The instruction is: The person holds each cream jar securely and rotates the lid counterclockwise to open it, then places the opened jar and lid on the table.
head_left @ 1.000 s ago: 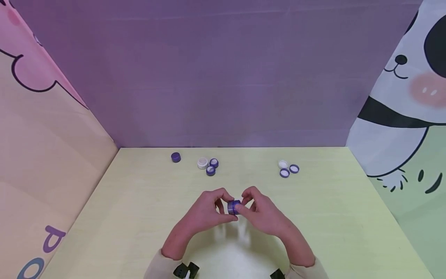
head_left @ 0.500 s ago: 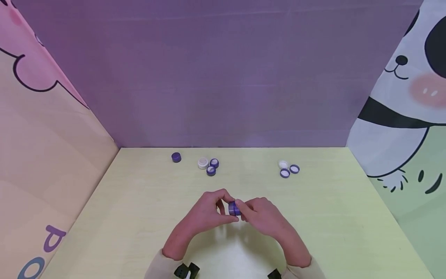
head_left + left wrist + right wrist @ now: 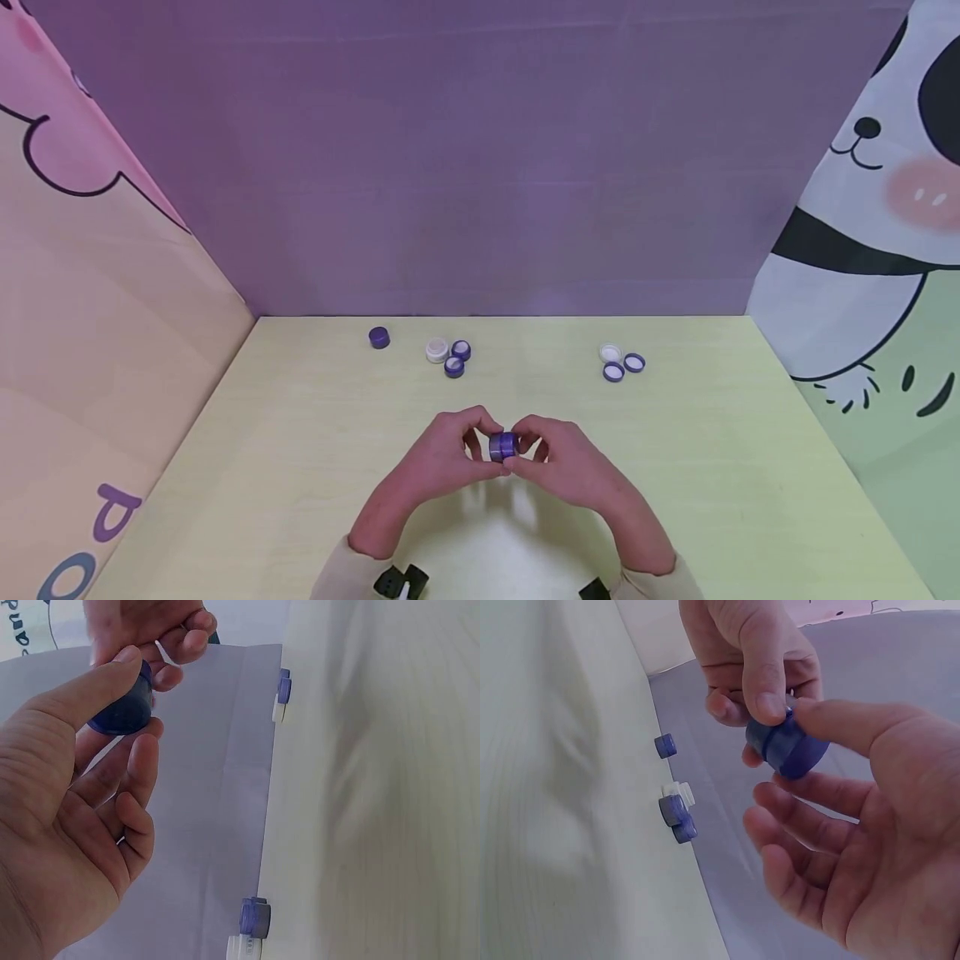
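Observation:
A small round jar (image 3: 498, 447), bluish-purple with a screw lid (image 3: 804, 754), is held sideways above the middle of the table. My left hand (image 3: 447, 454) grips its body end between thumb and fingers. On the lid end, my right hand (image 3: 561, 454) pinches with thumb and index finger, the other fingers loosely bent beneath in the right wrist view. The seam between lid and body shows as a line around the jar. Fingers cover part of its side in both wrist views.
Back left stand a dark purple jar (image 3: 379, 337), a white jar (image 3: 437, 351) and two purple open jars (image 3: 453, 367). Back right lie a white lid (image 3: 610, 353) and two purple lids (image 3: 613, 372). A purple wall (image 3: 480, 167) rises behind the table.
My right hand lifts its fingers, rolls over the lid with the thumb on top, then turns back so the thumb sits low again. My left hand and the jar stay nearly still.

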Available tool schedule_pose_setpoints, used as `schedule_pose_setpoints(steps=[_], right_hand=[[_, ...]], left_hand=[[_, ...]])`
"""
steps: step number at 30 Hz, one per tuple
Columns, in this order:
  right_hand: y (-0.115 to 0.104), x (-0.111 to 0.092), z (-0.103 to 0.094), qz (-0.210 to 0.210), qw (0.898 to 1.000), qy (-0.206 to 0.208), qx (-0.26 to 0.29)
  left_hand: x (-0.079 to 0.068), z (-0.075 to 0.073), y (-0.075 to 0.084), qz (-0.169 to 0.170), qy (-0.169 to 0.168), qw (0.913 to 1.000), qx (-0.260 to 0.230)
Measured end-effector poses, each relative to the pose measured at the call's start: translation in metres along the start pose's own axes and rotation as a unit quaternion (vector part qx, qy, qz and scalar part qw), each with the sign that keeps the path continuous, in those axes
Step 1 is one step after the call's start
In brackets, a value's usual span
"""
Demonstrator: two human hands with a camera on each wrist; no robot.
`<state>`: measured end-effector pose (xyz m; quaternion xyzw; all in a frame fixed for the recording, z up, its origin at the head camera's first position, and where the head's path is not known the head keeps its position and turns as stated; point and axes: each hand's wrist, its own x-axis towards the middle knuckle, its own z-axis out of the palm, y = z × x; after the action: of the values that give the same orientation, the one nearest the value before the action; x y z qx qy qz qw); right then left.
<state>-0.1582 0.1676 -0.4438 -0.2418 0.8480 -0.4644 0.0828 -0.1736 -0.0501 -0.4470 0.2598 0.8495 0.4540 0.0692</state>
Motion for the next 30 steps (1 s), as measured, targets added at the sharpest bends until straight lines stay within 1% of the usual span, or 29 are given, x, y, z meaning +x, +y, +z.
schedule_pose_setpoints(steps=[3, 6, 15, 20, 24, 27, 30], right_hand=[[0.0004, -0.0002, -0.0007, -0.013, 1.000, 0.009, 0.004], [0.0004, -0.0003, -0.0005, -0.017, 1.000, 0.011, 0.005], [-0.0012, 0.0010, 0.0009, 0.005, 1.000, 0.021, 0.003], [0.0001, -0.0007, -0.0003, 0.006, 1.000, 0.026, 0.011], [0.0017, -0.0021, -0.0019, 0.004, 0.999, 0.034, 0.018], [0.0026, -0.0029, -0.0025, 0.003, 0.999, 0.040, 0.016], [0.0030, -0.0037, -0.0030, 0.011, 0.999, 0.044, 0.007]], left_hand=[[0.0007, 0.0000, -0.0003, -0.001, -0.001, 1.0000, -0.004], [0.0014, 0.0004, -0.0014, -0.003, -0.003, 1.0000, -0.005], [0.0021, 0.0005, -0.0020, -0.001, -0.002, 1.0000, 0.002], [0.0017, 0.0007, -0.0035, -0.008, -0.004, 1.0000, -0.003], [0.0018, 0.0010, -0.0061, -0.004, 0.000, 1.0000, -0.002], [0.0020, 0.0012, -0.0075, -0.003, 0.001, 1.0000, 0.000], [0.0013, 0.0009, -0.0072, -0.009, -0.001, 1.0000, 0.001]])
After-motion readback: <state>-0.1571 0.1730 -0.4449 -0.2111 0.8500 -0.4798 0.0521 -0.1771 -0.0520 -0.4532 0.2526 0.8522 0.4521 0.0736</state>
